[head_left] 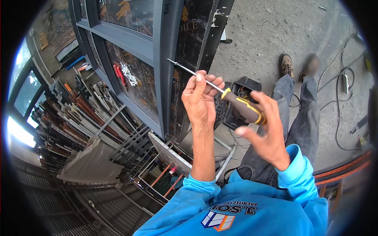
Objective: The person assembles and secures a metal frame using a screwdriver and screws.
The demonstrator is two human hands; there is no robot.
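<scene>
A long screwdriver [245, 107] with a brown and yellow handle slants across the middle of the view. Fingers of my left hand [201, 100] pinch its thin metal shaft. Its tip rests against or just over the dark grey metal frame [159, 47]; contact is hard to judge, and something small sits at the tip. My right hand [269, 135] is spread around the handle's butt end, thumb and fingers apart and slightly blurred. On the panel inside the frame lie a pile of small silvery screws [129, 75] and red-handled pliers [119, 74].
An open black toolbox [246, 84] stands on the concrete floor [256, 35] beyond my hands. Cables [338, 98] and a power strip [345, 83] lie at the right, near my boots [286, 65]. Racks of long metal profiles [84, 106] fill the left side.
</scene>
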